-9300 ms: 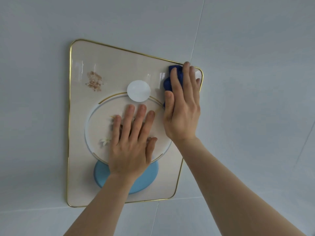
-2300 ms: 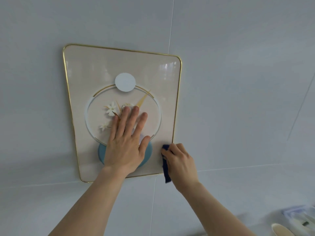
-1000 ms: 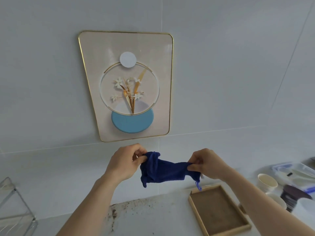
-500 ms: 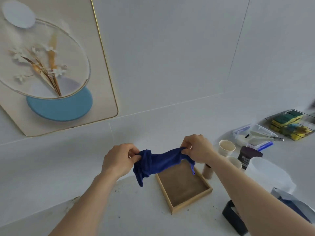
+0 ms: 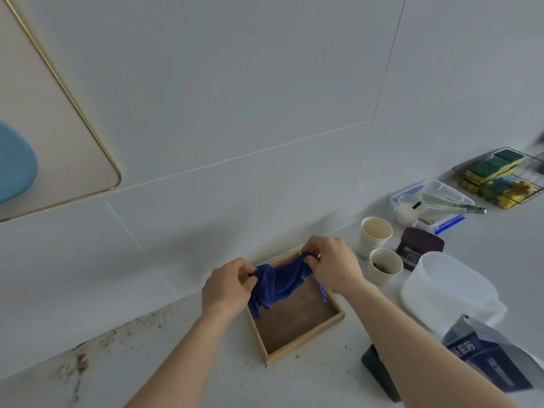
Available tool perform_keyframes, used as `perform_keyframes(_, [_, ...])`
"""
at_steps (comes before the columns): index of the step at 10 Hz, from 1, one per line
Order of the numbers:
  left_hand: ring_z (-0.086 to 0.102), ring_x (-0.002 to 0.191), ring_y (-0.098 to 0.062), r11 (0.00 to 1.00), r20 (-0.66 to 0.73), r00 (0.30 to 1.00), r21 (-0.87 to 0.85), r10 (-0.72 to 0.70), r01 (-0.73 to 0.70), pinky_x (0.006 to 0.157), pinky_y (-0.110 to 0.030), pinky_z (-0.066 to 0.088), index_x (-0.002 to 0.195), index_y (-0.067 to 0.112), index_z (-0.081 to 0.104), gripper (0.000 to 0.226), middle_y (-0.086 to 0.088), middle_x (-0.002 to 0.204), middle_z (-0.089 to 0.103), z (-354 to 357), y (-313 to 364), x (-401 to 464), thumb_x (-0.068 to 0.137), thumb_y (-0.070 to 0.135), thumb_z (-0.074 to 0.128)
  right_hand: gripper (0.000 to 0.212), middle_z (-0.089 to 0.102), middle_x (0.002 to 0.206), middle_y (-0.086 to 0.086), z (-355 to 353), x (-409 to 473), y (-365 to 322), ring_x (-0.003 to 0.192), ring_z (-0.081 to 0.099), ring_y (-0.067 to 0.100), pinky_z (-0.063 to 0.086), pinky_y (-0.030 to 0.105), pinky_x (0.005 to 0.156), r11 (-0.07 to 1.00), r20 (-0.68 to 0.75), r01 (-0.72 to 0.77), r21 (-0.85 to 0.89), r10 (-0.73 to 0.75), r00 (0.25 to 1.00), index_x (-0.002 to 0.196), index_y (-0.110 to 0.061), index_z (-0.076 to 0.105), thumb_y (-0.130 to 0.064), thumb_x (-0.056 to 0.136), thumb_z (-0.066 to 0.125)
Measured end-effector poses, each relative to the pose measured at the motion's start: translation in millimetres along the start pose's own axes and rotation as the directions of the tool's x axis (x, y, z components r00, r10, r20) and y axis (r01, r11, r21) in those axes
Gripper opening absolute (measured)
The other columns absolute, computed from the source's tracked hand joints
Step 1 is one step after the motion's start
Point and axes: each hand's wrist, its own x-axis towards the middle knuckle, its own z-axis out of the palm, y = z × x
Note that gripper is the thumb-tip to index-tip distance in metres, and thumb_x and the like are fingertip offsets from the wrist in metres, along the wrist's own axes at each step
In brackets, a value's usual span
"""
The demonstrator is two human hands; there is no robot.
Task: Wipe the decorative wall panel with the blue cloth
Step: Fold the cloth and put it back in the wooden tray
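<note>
Cloth, blue and limp, sags between both hands above the wooden tray on the desk; left hand and right hand each have their grip pinched on an end (light, soft, best bunched into a pad).

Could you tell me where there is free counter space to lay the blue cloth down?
Bare counter lies in front of the wooden tray, between the forearms, and left of it toward the speckled dirty patch. Right of the tray is crowded: two paper cups, dark jar, white tub, bag.
</note>
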Motion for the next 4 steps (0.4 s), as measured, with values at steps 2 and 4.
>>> perform_keyframes(2, [0.055, 0.137, -0.017, 0.994, 0.255, 0.966, 0.112, -0.046, 0.018, 0.108, -0.036, 0.046, 0.148, 0.032, 0.049, 0.052, 0.008, 0.15, 0.057, 42.5, -22.3, 4.9, 0.099, 0.044, 0.061, 0.025, 0.072, 0.119, 0.002, 46.3, -1.3, 36.4, 0.11, 0.066, 0.028, 0.058, 0.044, 0.09, 0.991, 0.238, 0.046, -0.124, -0.015, 0.971, 0.122, -0.027, 0.07, -0.025, 0.098, 0.064])
perform_keyframes(4, [0.026, 0.157, -0.022, 0.904, 0.256, 0.967, 0.412, 0.001, -0.11, 0.129, -0.046, 0.02, 0.165, 0.032, 0.018, 0.078, 0.003, 0.171, 0.027, 46.4, -49.1, -6.1, 0.099, 0.065, 0.045, 0.084, 0.015, 0.174, 0.008, 84.3, -21.1, 71.9, 0.16, 0.014, 0.034, 0.027, 0.054, 0.126, 0.942, 0.526, 0.042, -0.332, 0.148, 0.838, 0.163, -0.035, 0.018, -0.063, 0.095, 0.06])
